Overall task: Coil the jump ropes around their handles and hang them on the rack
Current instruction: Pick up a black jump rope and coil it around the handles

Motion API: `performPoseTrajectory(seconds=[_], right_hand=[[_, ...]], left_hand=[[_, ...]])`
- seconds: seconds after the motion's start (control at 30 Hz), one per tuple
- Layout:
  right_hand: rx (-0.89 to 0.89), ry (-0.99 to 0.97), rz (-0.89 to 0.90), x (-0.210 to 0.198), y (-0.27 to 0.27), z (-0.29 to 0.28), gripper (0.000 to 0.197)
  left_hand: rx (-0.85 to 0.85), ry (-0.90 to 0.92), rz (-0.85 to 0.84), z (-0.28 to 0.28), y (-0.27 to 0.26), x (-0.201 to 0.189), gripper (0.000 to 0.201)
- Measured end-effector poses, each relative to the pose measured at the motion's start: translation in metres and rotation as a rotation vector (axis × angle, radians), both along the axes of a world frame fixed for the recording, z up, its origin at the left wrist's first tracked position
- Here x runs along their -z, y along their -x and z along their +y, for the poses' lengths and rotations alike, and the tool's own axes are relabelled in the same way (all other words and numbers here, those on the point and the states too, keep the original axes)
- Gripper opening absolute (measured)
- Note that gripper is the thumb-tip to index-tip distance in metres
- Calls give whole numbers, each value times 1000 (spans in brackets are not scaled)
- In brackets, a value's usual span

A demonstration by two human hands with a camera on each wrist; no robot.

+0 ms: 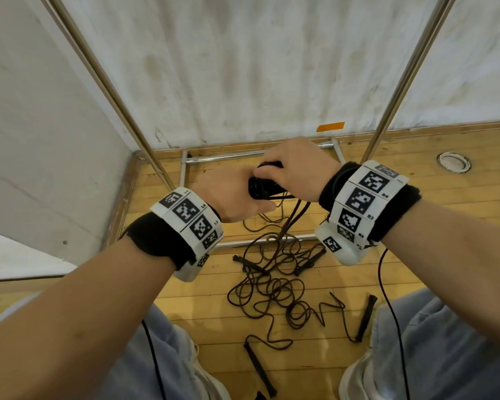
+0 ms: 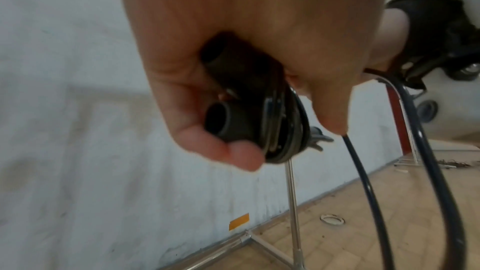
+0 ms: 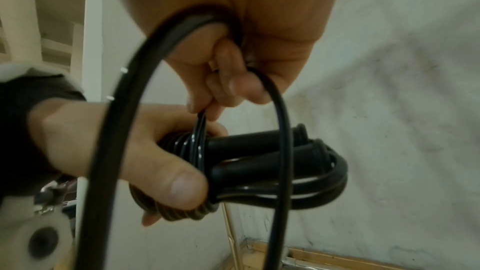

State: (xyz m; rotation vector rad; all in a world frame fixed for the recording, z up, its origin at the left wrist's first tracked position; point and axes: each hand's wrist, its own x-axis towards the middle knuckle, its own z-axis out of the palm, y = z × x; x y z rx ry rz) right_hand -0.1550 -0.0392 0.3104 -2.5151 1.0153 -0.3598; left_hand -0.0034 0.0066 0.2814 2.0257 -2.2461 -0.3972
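Fingers (image 3: 233, 87) pinching rope (image 3: 280, 130) beside handles (image 3: 249, 151)

A wooden floor (image 1: 416, 203) is seen, bounded by white walls. On it stands the rack's metal base (image 1: 260, 241). A tangle of black ropes (image 1: 274, 287) is spread over the boards, with loose handles (image 1: 365, 317) lying among and beside it. A round fitting (image 1: 453, 161) is set into the floor.
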Motion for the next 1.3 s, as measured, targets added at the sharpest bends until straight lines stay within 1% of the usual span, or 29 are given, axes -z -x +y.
performPoseTrajectory(seconds=[0.07, 0.17, 0.23, 0.27, 0.33, 0.4, 0.47, 0.57, 0.63, 0.7, 0.77, 0.83, 0.9, 0.93, 0.97, 1.03, 1.07, 1.1, 1.17, 1.23, 1.3], right_hand=[[23, 6, -9, -2, 0, -1, 30], [87, 24, 61, -3, -4, -2, 41], [124, -43, 126, -2, -5, -2, 50], [134, -106, 155, 0, -5, -2, 50], [135, -215, 196, 3, -1, -5, 43], [122, -236, 201, 5, 3, -8, 31], [124, -187, 158, 5, 6, -12, 21], [181, -133, -19, 8, 8, -21, 18], [221, -108, -107, 8, 11, -25, 17], [224, -116, -131, 8, 15, -31, 21], [197, -159, -155, 6, 22, -35, 26], [182, -232, -175, 5, 28, -40, 29], [175, -339, -236, 4, 30, -42, 33], [159, -389, -275, 4, 30, -42, 36], [135, -432, -301, 5, 30, -40, 37], [105, -484, -287, 7, 26, -34, 30], [96, -523, -286, 9, 23, -30, 30], [88, -605, -311, 10, 18, -25, 33], [84, -793, -376, 13, 6, -15, 39], [115, -840, -383, 16, -6, -7, 49], [157, -843, -421, 16, -13, -1, 53]], left_hand=[[-14, 59, -3, 0, 2, 5, 36], [-31, 97, -73, -3, 0, 12, 24], [-94, 66, -149, -6, -5, 18, 18], [-145, 47, -178, -7, -8, 20, 16], [-240, 8, -223, -10, -16, 21, 16], [-274, -29, -257, -11, -24, 21, 18], [-230, -34, -272, -9, -28, 22, 14], [-60, -30, -246, -5, -21, 22, 9], [45, -25, -169, -1, -16, 18, 9], [113, -11, -41, 2, -15, 10, 10], [144, 32, 112, 6, -14, 1, 12], [156, 94, 226, 10, -11, -9, 17], [148, 125, 351, 14, -6, -17, 13], [134, 134, 434, 16, -3, -20, 12], [105, 142, 527, 17, 0, -23, 14], [11, 149, 723, 18, 4, -27, 19], [-33, 147, 809, 18, 5, -30, 18], [-72, 151, 879, 17, 5, -33, 17], [-141, 186, 998, 13, 3, -39, 19], [-205, 234, 1080, 9, 0, -44, 23], [-258, 261, 1112, 5, -3, -46, 26]])
